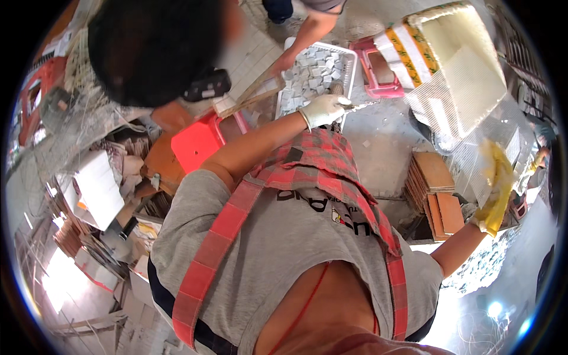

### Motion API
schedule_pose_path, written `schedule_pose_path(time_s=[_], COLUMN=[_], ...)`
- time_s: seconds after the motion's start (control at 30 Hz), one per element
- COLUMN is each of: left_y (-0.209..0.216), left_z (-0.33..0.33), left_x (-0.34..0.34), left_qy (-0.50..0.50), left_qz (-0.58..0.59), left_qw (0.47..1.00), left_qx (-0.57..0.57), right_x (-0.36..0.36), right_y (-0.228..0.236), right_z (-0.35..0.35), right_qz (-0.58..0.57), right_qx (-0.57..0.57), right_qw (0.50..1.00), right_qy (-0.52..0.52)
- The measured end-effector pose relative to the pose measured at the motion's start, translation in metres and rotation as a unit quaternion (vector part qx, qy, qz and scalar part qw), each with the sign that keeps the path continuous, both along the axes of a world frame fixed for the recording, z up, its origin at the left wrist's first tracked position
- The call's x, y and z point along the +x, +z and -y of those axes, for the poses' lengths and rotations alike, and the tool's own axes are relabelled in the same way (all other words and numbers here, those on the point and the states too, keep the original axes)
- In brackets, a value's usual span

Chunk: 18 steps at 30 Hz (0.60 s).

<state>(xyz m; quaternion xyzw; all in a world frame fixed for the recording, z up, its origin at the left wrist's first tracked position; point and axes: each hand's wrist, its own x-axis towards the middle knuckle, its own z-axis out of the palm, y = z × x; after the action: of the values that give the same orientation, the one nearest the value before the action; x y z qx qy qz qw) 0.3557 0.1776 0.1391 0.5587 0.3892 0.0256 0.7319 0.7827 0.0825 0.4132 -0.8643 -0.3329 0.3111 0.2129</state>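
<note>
My left hand [322,111], in a white glove, is closed at the near edge of a white plastic basket [353,62] of small pale grey tile pieces [313,70]. A thin, pointed tool [357,107] sticks out from its fingers to the right; its kind is not clear. Just beyond that hand stands a brownish, rounded piece [336,88]. Stretched out to the right, my right hand [497,186] wears a yellow glove. Motion smears its fingers, which are beside a clear, ribbed plastic sheet [467,133]; whether they grip it cannot be told.
A white foam box [452,44] rests by a pink-red stool [378,71]. Brown tiles [431,174] are stacked ahead of my right arm. Left of the basket are a red stool [198,142] and another person's dark-haired head [157,50]. A bare arm [310,32] reaches toward the basket.
</note>
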Motion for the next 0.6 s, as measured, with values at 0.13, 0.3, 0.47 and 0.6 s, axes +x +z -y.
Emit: schedule_pose_path(time_s=[0.13, 0.3, 0.47, 0.6], left_y=[-0.006, -0.042, -0.046, -0.082], left_z=[0.028, 0.058, 0.092, 0.123], left_x=[-0.059, -0.157, -0.284, -0.366], left_qy=[0.022, 0.038, 0.171, 0.295], left_qz=[-0.003, -0.021, -0.045, -0.012], left_qw=[0.997, 0.985, 0.967, 0.922], left_qx=[-0.076, -0.164, -0.184, -0.252], right_x=[-0.099, -0.181, -0.285, -0.337], right_y=[-0.024, -0.103, -0.186, -0.254], right_z=[0.015, 0.006, -0.028, -0.054], right_qz=[-0.026, -0.083, -0.242, -0.422], right_qx=[-0.03, 0.02, -0.013, -0.089], right_qw=[0.994, 0.947, 0.921, 0.876], right_qy=[0.106, 0.309, 0.304, 0.217])
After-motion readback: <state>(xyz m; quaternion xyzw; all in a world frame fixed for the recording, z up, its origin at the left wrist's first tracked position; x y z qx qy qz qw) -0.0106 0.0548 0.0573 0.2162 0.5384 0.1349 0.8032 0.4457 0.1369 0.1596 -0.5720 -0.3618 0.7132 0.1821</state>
